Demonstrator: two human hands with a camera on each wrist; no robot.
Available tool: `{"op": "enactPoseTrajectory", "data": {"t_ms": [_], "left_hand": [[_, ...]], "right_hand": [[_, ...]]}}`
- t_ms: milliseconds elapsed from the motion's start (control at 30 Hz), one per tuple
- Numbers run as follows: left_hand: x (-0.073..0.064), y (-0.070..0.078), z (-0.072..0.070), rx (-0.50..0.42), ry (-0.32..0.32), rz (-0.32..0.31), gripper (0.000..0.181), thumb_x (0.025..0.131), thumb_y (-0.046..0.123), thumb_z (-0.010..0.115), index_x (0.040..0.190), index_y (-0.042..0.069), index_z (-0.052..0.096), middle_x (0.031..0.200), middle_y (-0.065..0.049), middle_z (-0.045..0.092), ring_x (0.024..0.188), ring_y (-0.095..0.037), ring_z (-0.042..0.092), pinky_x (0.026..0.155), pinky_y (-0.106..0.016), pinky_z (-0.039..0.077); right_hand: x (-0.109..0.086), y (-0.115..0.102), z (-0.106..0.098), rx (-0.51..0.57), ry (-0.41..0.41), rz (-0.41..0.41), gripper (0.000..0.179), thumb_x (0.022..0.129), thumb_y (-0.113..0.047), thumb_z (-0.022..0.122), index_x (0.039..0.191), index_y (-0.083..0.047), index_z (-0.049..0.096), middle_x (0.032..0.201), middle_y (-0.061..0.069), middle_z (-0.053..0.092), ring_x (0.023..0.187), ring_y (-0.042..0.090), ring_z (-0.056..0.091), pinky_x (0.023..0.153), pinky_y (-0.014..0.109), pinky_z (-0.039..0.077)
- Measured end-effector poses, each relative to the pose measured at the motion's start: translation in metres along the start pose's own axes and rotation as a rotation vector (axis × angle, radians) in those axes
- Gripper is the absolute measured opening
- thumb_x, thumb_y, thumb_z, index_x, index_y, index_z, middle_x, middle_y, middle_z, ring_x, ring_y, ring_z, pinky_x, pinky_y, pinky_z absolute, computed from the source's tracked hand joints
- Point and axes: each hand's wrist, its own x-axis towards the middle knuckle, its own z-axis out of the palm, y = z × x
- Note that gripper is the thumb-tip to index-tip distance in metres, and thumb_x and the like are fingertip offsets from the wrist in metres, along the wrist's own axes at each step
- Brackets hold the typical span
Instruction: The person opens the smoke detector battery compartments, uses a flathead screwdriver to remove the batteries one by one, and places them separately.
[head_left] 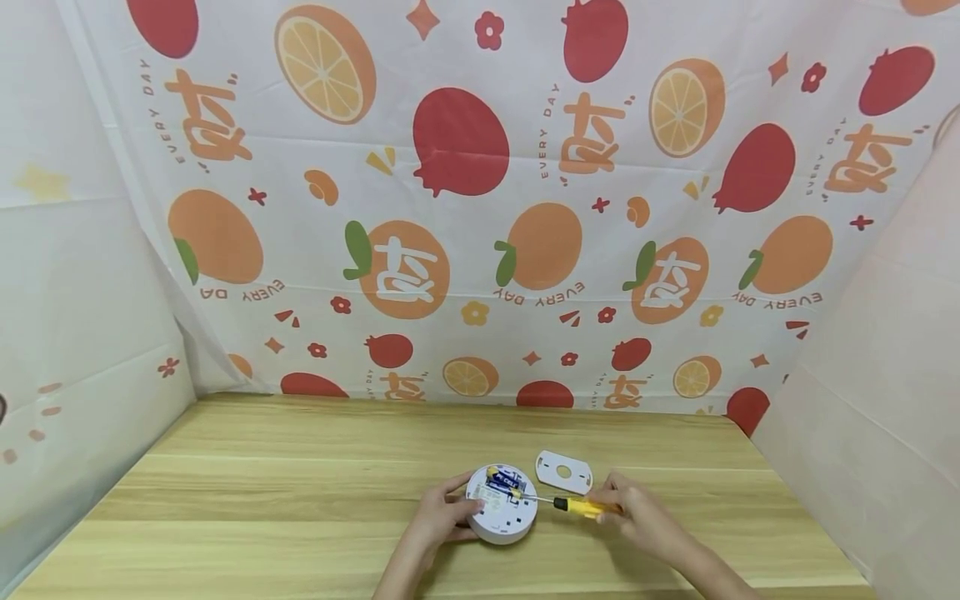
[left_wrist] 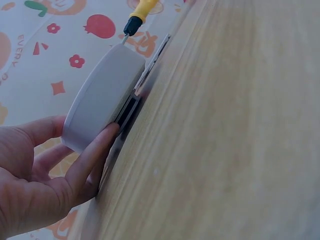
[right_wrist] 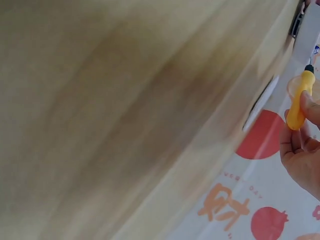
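Observation:
A round white smoke detector (head_left: 501, 527) is tilted up off the table with its back showing, and blue-and-yellow batteries (head_left: 504, 481) sit in its slot. My left hand (head_left: 442, 517) grips its left edge, thumb on the back face and fingers underneath; the left wrist view shows the casing (left_wrist: 102, 95) pinched at its rim. In my right hand (head_left: 636, 515) is a screwdriver (head_left: 581, 507) with a yellow handle and black collar. Its shaft points left, and the tip reaches the battery end. The right wrist view shows thumb and fingers around the handle (right_wrist: 298, 107).
A white mounting plate (head_left: 551, 469) with a central hole lies flat on the wooden table (head_left: 285, 500), behind the screwdriver and close to the right hand. Fruit-printed cloth (head_left: 465, 250) hangs behind the table, with pale cloth at both sides.

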Motion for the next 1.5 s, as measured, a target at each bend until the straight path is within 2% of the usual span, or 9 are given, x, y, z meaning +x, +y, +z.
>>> {"op": "enactPoseTrajectory", "data": {"t_ms": [133, 400, 733, 933, 1133, 1500], "left_hand": [[0.0, -0.002, 0.0, -0.008, -0.012, 0.008, 0.058, 0.081, -0.005, 0.06, 0.133, -0.013, 0.034, 0.092, -0.018, 0.058, 0.067, -0.019, 0.059, 0.06, -0.035, 0.057], [-0.001, -0.002, -0.004, -0.009, 0.007, 0.004, 0.059, 0.081, -0.003, 0.06, 0.134, -0.012, 0.034, 0.092, -0.019, 0.057, 0.066, -0.018, 0.059, 0.06, -0.034, 0.057], [-0.002, -0.003, -0.004, -0.007, -0.002, 0.011, 0.058, 0.081, -0.004, 0.06, 0.133, -0.012, 0.036, 0.092, -0.018, 0.058, 0.066, -0.018, 0.059, 0.059, -0.034, 0.056], [-0.001, -0.003, -0.001, -0.011, -0.016, 0.018, 0.058, 0.08, -0.004, 0.06, 0.132, -0.013, 0.036, 0.091, -0.018, 0.059, 0.066, -0.019, 0.06, 0.06, -0.034, 0.057], [-0.001, -0.001, 0.0, -0.012, -0.012, 0.015, 0.057, 0.081, -0.004, 0.06, 0.132, -0.013, 0.035, 0.094, -0.021, 0.057, 0.068, -0.019, 0.06, 0.06, -0.034, 0.057], [0.0, -0.002, -0.001, 0.032, -0.009, 0.015, 0.058, 0.082, -0.002, 0.059, 0.133, -0.013, 0.034, 0.096, -0.02, 0.058, 0.068, -0.019, 0.06, 0.061, -0.034, 0.056]], "right_hand": [[-0.002, 0.001, 0.001, 0.072, -0.038, 0.038, 0.026, 0.079, -0.001, 0.067, 0.103, 0.008, 0.066, 0.085, -0.002, 0.053, 0.071, 0.004, 0.044, 0.056, 0.02, 0.045], [0.001, 0.001, 0.005, 0.093, -0.037, 0.065, 0.027, 0.079, -0.003, 0.067, 0.105, 0.007, 0.066, 0.084, -0.004, 0.051, 0.068, 0.004, 0.042, 0.053, 0.019, 0.043], [-0.005, -0.003, 0.01, 0.131, -0.006, 0.105, 0.029, 0.079, -0.003, 0.067, 0.105, 0.007, 0.065, 0.083, 0.0, 0.049, 0.069, 0.006, 0.041, 0.053, 0.019, 0.042], [0.001, -0.012, 0.006, 0.149, 0.026, 0.109, 0.029, 0.079, 0.0, 0.066, 0.106, 0.01, 0.064, 0.082, 0.0, 0.048, 0.068, 0.006, 0.04, 0.052, 0.019, 0.041], [0.005, -0.017, -0.003, 0.129, 0.017, 0.117, 0.027, 0.08, 0.0, 0.065, 0.106, 0.008, 0.065, 0.082, 0.0, 0.047, 0.066, 0.007, 0.037, 0.049, 0.02, 0.037], [-0.008, -0.007, -0.001, 0.029, 0.001, 0.114, 0.027, 0.079, -0.003, 0.067, 0.105, 0.003, 0.067, 0.081, -0.003, 0.047, 0.066, 0.004, 0.038, 0.051, 0.019, 0.039]]}}
